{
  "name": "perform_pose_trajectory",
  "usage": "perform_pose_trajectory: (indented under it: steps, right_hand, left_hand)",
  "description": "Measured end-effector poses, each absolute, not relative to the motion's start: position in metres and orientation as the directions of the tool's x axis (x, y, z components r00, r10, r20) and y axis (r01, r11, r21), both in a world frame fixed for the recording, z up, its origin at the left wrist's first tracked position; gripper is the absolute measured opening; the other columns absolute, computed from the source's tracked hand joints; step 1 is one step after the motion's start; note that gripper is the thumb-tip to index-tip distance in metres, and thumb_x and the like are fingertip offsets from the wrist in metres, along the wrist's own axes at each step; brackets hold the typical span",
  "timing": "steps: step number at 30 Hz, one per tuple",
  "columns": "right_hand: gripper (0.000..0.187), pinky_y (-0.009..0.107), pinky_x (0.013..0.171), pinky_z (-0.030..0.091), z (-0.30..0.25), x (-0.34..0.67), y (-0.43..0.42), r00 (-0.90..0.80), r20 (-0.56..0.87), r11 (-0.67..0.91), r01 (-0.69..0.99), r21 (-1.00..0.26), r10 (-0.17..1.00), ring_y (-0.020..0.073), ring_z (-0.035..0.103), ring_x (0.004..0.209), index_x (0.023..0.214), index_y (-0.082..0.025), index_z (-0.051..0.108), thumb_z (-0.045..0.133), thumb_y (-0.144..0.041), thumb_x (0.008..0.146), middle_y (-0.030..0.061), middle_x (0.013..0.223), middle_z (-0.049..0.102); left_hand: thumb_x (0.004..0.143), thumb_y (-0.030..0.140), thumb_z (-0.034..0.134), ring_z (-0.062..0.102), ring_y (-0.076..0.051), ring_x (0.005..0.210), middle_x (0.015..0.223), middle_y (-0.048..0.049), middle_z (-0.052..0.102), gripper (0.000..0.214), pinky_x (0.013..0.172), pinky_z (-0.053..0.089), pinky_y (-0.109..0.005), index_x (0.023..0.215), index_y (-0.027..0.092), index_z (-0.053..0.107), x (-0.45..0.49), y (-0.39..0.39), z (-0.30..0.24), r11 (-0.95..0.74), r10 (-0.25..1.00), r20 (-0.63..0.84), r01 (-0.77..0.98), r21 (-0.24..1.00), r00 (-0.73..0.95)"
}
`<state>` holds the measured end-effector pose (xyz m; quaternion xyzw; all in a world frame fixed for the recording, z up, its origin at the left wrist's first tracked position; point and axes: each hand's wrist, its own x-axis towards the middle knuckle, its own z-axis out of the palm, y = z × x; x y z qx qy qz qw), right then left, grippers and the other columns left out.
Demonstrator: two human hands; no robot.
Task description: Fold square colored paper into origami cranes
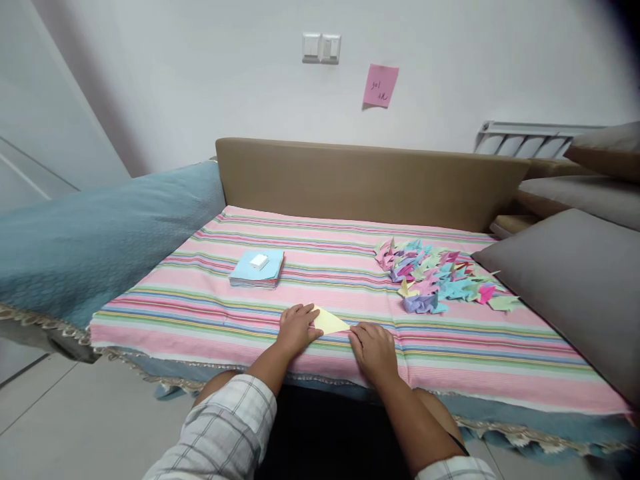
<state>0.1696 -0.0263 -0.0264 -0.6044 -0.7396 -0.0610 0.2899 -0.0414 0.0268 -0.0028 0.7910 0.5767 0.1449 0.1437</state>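
A pale yellow sheet of paper (330, 321), folded into a triangle, lies near the front edge of a striped cloth (350, 280). My left hand (297, 329) rests on the paper's left corner with its fingers curled down onto it. My right hand (374, 350) presses the paper's right tip with fingers together. A stack of coloured paper squares (257, 272) with a small white object (259, 261) on top sits behind my left hand. A heap of several folded paper cranes (436, 277) lies to the back right.
The striped cloth covers a sofa seat with a tan backrest (370, 180). A blue blanket (100, 233) lies at left and grey cushions (575, 280) at right. A pink note (381, 85) and a light switch (321, 48) are on the wall.
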Motion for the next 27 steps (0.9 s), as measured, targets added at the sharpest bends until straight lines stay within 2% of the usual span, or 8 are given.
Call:
perform_pose_trajectory:
  steps: [8,13,20,27]
  right_hand:
    - [0.020,0.032,0.081,0.030,-0.028,0.172,-0.027,-0.064,0.465,0.219,0.932,-0.288,0.883,0.0193,0.051,0.091,0.099,-0.026,0.065,0.049,-0.033,0.090,0.0029,0.098,0.063]
    - [0.020,0.032,0.082,0.030,-0.028,0.172,-0.027,-0.066,0.446,0.221,0.926,-0.305,0.892,0.0196,0.050,0.092,0.099,-0.026,0.064,0.048,-0.034,0.090,0.0034,0.099,0.062]
    - [0.019,0.033,0.082,0.031,-0.029,0.173,-0.027,-0.055,0.441,0.216,0.921,-0.324,0.896,0.0201,0.050,0.092,0.099,-0.026,0.064,0.049,-0.033,0.089,0.0032,0.100,0.062]
    - [0.020,0.033,0.082,0.031,-0.028,0.173,-0.028,-0.053,0.443,0.216,0.921,-0.325,0.895,0.0203,0.051,0.092,0.099,-0.026,0.064,0.049,-0.033,0.089,0.0034,0.099,0.062]
  left_hand:
    - [0.077,0.047,0.058,0.037,-0.028,0.126,0.134,0.0011,0.051,0.042,0.107,0.016,-0.053,0.116,0.032,0.058,-0.029,0.016,-0.002,-0.238,0.968,0.175,0.883,0.404,0.180]
    - [0.073,0.050,0.062,0.035,-0.031,0.127,0.137,-0.0002,0.048,0.051,0.106,0.016,-0.054,0.120,0.032,0.054,-0.029,0.016,-0.002,-0.244,0.966,0.167,0.899,0.363,0.195]
    - [0.069,0.064,0.058,0.033,-0.033,0.128,0.145,-0.0034,0.037,0.067,0.101,0.026,-0.052,0.128,0.034,0.049,-0.041,0.027,-0.004,-0.283,0.958,0.137,0.916,0.284,0.253]
    - [0.062,0.067,0.062,0.026,-0.036,0.132,0.149,-0.0090,0.027,0.078,0.100,0.026,-0.054,0.131,0.034,0.046,-0.046,0.033,-0.004,-0.228,0.973,0.056,0.919,0.321,0.222]
